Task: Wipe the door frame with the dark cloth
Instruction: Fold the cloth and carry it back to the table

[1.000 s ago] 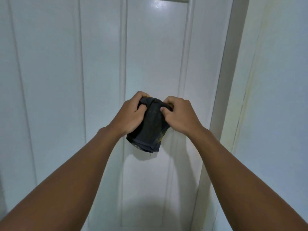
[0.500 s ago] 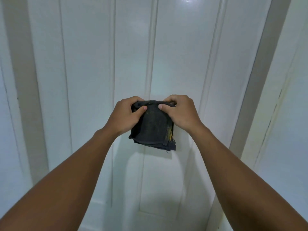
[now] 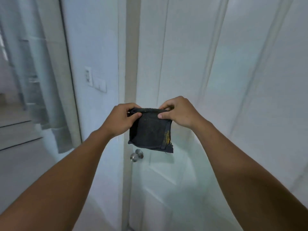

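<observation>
A dark folded cloth [image 3: 150,130] with a yellowish stain at its right edge hangs in front of the white door [image 3: 191,72]. My left hand [image 3: 120,120] pinches its top left corner and my right hand [image 3: 179,112] pinches its top right corner, so the cloth is stretched flat between them. The door frame [image 3: 129,55] runs as a vertical strip just left of the cloth and behind my left hand. The cloth is held in the air, apart from the frame.
A round metal door knob [image 3: 136,155] sits just below the cloth. White wall switches [image 3: 95,80] are on the wall left of the frame. Farther left stands a glass panel [image 3: 33,72] with a grey curtain behind it.
The view has swung left, bringing the door frame, knob, switches and glass panel into sight. Both hands have spread the cloth wider and flatter.
</observation>
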{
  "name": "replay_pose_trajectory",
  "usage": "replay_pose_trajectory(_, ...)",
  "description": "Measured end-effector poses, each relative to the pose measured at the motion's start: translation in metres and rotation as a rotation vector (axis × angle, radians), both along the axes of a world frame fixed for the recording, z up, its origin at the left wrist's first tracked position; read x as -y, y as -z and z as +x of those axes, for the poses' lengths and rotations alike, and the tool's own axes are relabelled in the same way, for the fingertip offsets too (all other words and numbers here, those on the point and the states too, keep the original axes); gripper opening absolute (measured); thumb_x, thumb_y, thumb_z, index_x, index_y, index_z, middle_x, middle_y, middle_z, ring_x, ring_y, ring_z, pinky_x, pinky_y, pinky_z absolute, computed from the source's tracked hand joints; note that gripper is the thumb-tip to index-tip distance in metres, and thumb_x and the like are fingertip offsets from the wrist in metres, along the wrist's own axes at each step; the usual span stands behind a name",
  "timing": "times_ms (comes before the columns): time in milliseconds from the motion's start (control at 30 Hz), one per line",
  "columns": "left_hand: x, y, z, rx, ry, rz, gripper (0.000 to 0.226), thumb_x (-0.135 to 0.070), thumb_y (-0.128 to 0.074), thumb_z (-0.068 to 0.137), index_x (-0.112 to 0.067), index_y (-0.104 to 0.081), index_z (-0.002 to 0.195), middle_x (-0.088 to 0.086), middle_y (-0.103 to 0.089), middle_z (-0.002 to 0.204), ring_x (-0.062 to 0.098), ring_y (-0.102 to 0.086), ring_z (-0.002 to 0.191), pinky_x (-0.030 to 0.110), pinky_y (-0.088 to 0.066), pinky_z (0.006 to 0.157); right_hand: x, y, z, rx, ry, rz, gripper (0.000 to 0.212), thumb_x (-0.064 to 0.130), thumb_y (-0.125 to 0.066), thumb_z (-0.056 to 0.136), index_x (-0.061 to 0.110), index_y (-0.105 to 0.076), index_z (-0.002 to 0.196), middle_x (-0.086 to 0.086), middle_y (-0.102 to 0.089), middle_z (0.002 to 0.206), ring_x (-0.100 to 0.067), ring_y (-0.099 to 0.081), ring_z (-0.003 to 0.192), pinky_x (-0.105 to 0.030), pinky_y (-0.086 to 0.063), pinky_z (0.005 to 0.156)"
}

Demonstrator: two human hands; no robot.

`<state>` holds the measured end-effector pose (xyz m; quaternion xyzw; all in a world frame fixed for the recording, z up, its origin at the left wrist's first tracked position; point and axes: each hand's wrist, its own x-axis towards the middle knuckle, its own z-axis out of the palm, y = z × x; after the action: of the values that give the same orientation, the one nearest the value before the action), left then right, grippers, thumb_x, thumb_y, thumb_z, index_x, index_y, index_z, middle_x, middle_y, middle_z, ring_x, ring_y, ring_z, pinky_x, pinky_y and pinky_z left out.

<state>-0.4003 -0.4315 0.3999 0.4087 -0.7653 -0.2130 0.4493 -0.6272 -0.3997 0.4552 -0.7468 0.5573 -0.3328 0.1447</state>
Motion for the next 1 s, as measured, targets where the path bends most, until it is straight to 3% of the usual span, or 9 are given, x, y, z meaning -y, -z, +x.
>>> replay_pose_trajectory(100,0.004,0.025,0.075,0.004,-0.158,0.039,0.014,-0.013,-0.064,0.096,-0.022,-0.074,0.096,-0.006,-0.074,0.091,0.015,-0.07,0.092,0.033,-0.057,0.085,0.036,0.02,0.071,-0.027,-0.151,0.05,0.012,0.016,-0.083,0.08,0.026,-0.078,0.084,0.007,-0.075,0.08,-0.002,-0.064,0.068,-0.015,-0.047,0.063)
replay_pose_trajectory(267,-0.02,0.058,0.193,0.038,-0.475,0.075,0.015,-0.015,-0.064,0.096,-0.027,-0.071,0.09,-0.009,-0.071,0.085,0.013,-0.067,0.086,0.029,-0.052,0.076,0.08,0.061,0.2,-0.059,-0.428,0.112,0.007,0.017,-0.082,0.082,0.019,-0.079,0.088,0.0,-0.075,0.083,-0.012,-0.067,0.075,-0.02,-0.048,0.064)
replay_pose_trajectory(400,-0.059,0.087,0.263,0.044,-0.702,0.138,0.011,-0.015,-0.063,0.097,-0.019,-0.073,0.097,-0.003,-0.073,0.09,0.016,-0.068,0.09,0.037,-0.056,0.08,0.093,0.093,0.295,-0.08,-0.662,0.141,0.007,0.016,-0.082,0.082,0.02,-0.077,0.085,0.004,-0.072,0.076,-0.007,-0.063,0.068,-0.01,-0.045,0.055)
replay_pose_trajectory(467,-0.085,0.102,0.287,0.007,-0.835,0.162,0.012,-0.015,-0.061,0.097,-0.019,-0.072,0.099,-0.005,-0.072,0.092,0.014,-0.067,0.091,0.032,-0.056,0.081,0.095,0.109,0.341,-0.111,-0.797,0.171,0.007,0.017,-0.082,0.082,0.019,-0.078,0.087,0.003,-0.073,0.077,-0.009,-0.064,0.07,-0.015,-0.05,0.059)
replay_pose_trajectory(567,-0.127,0.125,0.305,-0.077,-1.049,0.177,0.01,-0.016,-0.061,0.098,-0.018,-0.071,0.101,-0.004,-0.071,0.095,0.013,-0.067,0.093,0.029,-0.056,0.083,0.088,0.133,0.399,-0.144,-0.984,0.18,0.008,0.022,-0.083,0.082,0.026,-0.076,0.085,0.01,-0.072,0.076,-0.005,-0.063,0.069,-0.017,-0.043,0.057)
replay_pose_trajectory(767,-0.209,0.166,0.3,-0.192,-1.437,0.218,0.011,-0.02,-0.059,0.099,-0.017,-0.069,0.102,-0.006,-0.071,0.098,0.012,-0.065,0.096,0.032,-0.057,0.088,0.042,0.169,0.479,-0.271,-1.313,0.196,0.015,0.024,-0.083,0.081,0.023,-0.078,0.095,0.004,-0.074,0.083,-0.002,-0.063,0.071,-0.013,-0.042,0.055)
replay_pose_trajectory(900,-0.267,0.195,0.285,-0.296,-1.698,0.245,0.011,-0.02,-0.058,0.1,-0.017,-0.068,0.102,-0.007,-0.07,0.096,0.008,-0.064,0.094,0.03,-0.055,0.088,-0.017,0.192,0.523,-0.353,-1.565,0.249,0.012,0.018,-0.082,0.081,0.026,-0.073,0.082,0.001,-0.075,0.082,-0.017,-0.069,0.076,-0.023,-0.05,0.065)
replay_pose_trajectory(1000,-0.308,0.225,0.278,-0.381,-1.865,0.269,0.01,-0.022,-0.058,0.099,-0.02,-0.068,0.1,-0.009,-0.069,0.095,0.01,-0.064,0.095,0.032,-0.055,0.09,-0.062,0.221,0.553,-0.439,-1.716,0.294,0.007,0.018,-0.08,0.084,0.021,-0.077,0.089,-0.002,-0.076,0.088,-0.02,-0.071,0.084,-0.029,-0.054,0.071)
